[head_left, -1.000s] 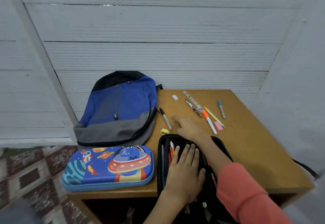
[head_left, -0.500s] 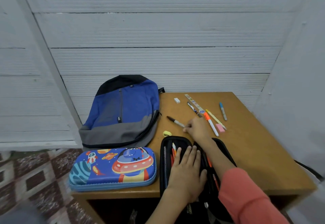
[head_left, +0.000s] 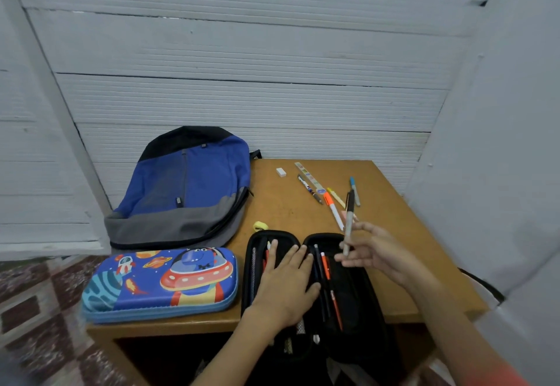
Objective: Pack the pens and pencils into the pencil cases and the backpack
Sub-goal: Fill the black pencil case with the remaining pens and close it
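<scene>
The right grip [head_left: 375,255] pinches a marker [head_left: 349,222] above the black case [head_left: 354,294] that the flat left grip [head_left: 285,282] presses; best lay it in straight.

A wooden counter in a pale grey corner.

The brown counter [head_left: 283,202] stands against a back wall [head_left: 242,52] of white, finely ribbed boards laid in wide horizontal bands with dark seams between them. A plain grey side wall [head_left: 500,158] closes in the right, and a slanted pale post [head_left: 57,106] crosses the boards at the left. The floor [head_left: 33,303] at lower left shows red-brown and cream patterned tiles. The light is soft and even.
</scene>
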The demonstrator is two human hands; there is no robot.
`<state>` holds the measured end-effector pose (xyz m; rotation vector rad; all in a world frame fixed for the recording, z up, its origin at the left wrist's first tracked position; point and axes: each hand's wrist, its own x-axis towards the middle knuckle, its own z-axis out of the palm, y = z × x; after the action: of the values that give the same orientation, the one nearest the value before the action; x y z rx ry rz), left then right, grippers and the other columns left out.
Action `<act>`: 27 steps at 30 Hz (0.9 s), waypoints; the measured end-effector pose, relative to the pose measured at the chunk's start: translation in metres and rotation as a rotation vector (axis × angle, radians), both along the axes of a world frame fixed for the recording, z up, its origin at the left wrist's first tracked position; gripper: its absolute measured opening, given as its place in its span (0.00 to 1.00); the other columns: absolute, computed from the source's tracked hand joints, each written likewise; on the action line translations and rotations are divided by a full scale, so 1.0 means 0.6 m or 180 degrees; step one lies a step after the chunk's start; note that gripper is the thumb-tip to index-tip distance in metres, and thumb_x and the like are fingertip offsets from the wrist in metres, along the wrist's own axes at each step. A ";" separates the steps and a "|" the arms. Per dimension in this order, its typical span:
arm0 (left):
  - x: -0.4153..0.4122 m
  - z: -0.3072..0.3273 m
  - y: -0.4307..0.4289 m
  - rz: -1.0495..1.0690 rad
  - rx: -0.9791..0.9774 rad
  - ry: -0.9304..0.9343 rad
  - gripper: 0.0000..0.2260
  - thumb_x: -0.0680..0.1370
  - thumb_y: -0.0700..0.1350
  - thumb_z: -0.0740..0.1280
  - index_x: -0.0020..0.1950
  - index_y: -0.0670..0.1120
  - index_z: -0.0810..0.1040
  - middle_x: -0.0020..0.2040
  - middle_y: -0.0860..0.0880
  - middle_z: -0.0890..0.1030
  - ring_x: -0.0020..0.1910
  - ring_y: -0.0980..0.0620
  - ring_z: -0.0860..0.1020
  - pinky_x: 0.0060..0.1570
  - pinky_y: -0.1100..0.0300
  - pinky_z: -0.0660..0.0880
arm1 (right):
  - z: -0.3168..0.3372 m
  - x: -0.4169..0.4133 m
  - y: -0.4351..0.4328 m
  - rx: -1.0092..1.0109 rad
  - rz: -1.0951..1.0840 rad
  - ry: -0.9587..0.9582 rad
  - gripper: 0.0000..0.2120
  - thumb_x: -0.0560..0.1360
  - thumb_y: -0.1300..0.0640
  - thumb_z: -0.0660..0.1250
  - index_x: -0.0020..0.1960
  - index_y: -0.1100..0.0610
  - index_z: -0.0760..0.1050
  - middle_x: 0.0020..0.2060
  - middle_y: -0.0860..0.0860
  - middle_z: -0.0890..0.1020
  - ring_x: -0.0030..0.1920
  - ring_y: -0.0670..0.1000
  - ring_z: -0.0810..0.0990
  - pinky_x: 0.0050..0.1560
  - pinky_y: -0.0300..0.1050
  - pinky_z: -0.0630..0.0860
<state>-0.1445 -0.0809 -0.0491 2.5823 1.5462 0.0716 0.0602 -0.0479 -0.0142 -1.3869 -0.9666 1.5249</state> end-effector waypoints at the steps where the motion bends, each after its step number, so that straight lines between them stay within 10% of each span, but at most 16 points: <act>1: 0.000 0.002 0.000 -0.0034 0.0030 -0.0058 0.27 0.82 0.56 0.52 0.79 0.47 0.53 0.80 0.49 0.50 0.78 0.53 0.45 0.71 0.46 0.27 | -0.002 0.000 -0.005 -0.0031 0.0092 -0.0134 0.09 0.77 0.66 0.66 0.57 0.61 0.73 0.43 0.62 0.84 0.44 0.63 0.85 0.41 0.52 0.83; 10: 0.010 0.001 -0.014 -0.0420 -0.0109 -0.0133 0.34 0.76 0.67 0.57 0.77 0.50 0.59 0.79 0.53 0.54 0.78 0.56 0.46 0.69 0.42 0.26 | -0.012 -0.017 -0.010 0.0331 -0.0093 -0.1092 0.17 0.73 0.67 0.71 0.59 0.69 0.71 0.36 0.60 0.80 0.27 0.52 0.80 0.28 0.41 0.80; 16: 0.014 0.007 -0.013 -0.0365 -0.0135 -0.0122 0.33 0.77 0.65 0.58 0.77 0.49 0.59 0.79 0.53 0.55 0.78 0.55 0.47 0.70 0.41 0.27 | -0.023 -0.020 -0.003 0.0488 -0.0134 -0.1502 0.38 0.71 0.72 0.70 0.74 0.51 0.58 0.37 0.58 0.76 0.30 0.55 0.82 0.30 0.46 0.81; 27: 0.016 0.003 -0.017 -0.0283 -0.0114 -0.0175 0.31 0.78 0.63 0.57 0.78 0.50 0.57 0.78 0.54 0.56 0.78 0.56 0.48 0.71 0.41 0.28 | -0.015 -0.042 0.000 0.0554 0.0179 -0.1757 0.45 0.73 0.73 0.67 0.78 0.45 0.47 0.36 0.55 0.74 0.38 0.51 0.81 0.39 0.52 0.83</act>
<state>-0.1349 -0.0913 -0.0473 2.5945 1.3994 0.1041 0.0353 -0.0479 -0.0229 -1.6989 -1.4428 1.0756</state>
